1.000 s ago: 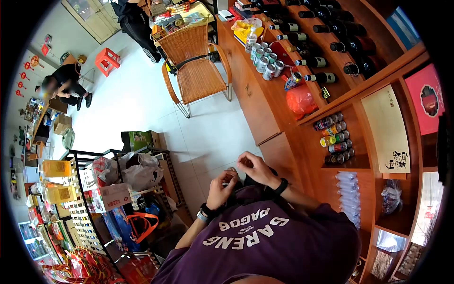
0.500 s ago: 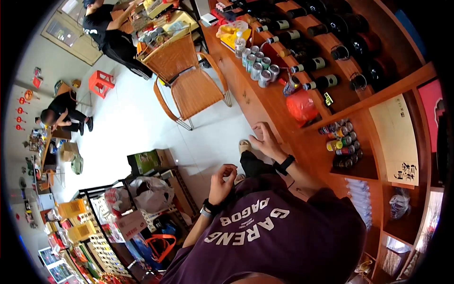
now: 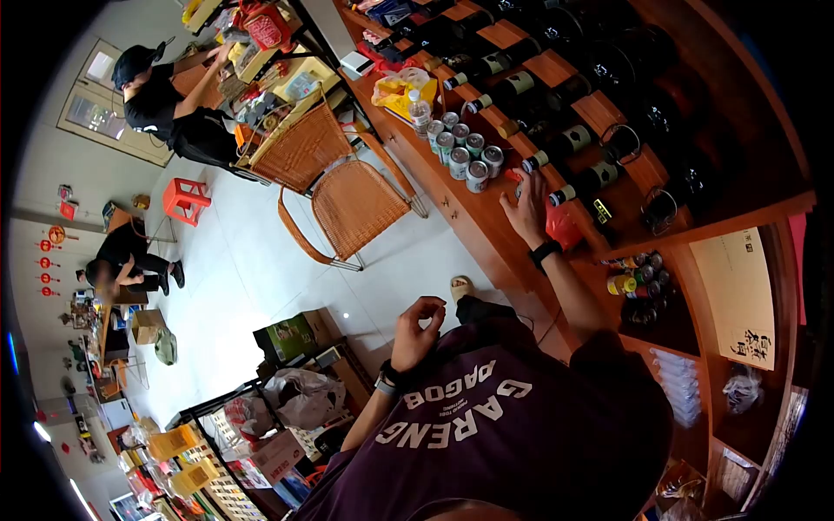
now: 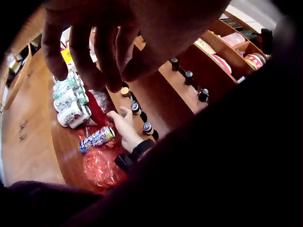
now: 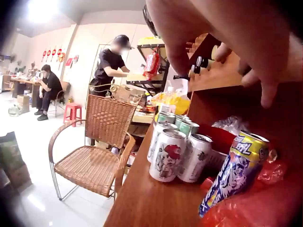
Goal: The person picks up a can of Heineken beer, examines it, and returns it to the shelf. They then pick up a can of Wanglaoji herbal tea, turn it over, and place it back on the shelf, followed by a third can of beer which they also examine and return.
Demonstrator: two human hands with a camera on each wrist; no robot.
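Observation:
The right hand point(image 3: 525, 214) reaches over the wooden counter beside the cans, fingers spread and holding nothing. In the right wrist view its fingers hang above a tilted blue and yellow can point(image 5: 235, 170), without touching it. That can point(image 4: 97, 139) leans by a red plastic bag point(image 4: 102, 166). Several silver-white cans point(image 3: 477, 176) stand grouped on the counter, with a clear bottle point(image 3: 420, 111) at their far end. The left hand point(image 3: 415, 334) is held before the purple shirt, its fingers loosely bent and empty.
A wicker chair point(image 3: 359, 202) stands beside the counter point(image 5: 142, 201). Dark bottles point(image 3: 599, 175) lie on a wooden rack. A black rack point(image 3: 204, 417) with bags and boxes is at lower left. Two people are farther off, one standing point(image 3: 198, 139), one seated point(image 3: 130, 252).
The right hand has moved away from the body, up and over the counter by the cans. The left hand has stayed near the shirt. The head view has shifted and turned.

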